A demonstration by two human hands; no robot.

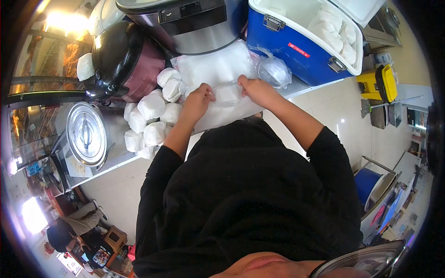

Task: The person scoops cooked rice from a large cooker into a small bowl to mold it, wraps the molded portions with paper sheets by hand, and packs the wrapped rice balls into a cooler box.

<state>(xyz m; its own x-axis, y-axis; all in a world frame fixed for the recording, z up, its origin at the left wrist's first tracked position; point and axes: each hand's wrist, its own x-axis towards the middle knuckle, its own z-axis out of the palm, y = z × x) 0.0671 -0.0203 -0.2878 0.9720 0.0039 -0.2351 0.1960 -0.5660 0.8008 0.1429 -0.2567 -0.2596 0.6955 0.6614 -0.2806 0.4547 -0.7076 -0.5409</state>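
Observation:
A stack of white paper sheets [215,67] lies on the metal counter before me. On its near part sits a small white bundle [227,93], partly covered by a thin, translucent sheet; its contents are hidden. My left hand [201,99] pinches the sheet at the bundle's left side. Opposite it, my right hand [256,89] grips the sheet's upper right edge between thumb and fingers. Several white wrapped parcels [151,104] are piled just left of my left hand. Beyond my right hand lies a clear plastic bag [274,71].
A blue cool box [278,43] stands at the back right, its lid raised, with white parcels inside. Behind the paper are a large steel cooker [194,36] and a maroon cooker [144,69]. A steel pot lid [86,133] rests on the left. Another person [71,229] is at lower left.

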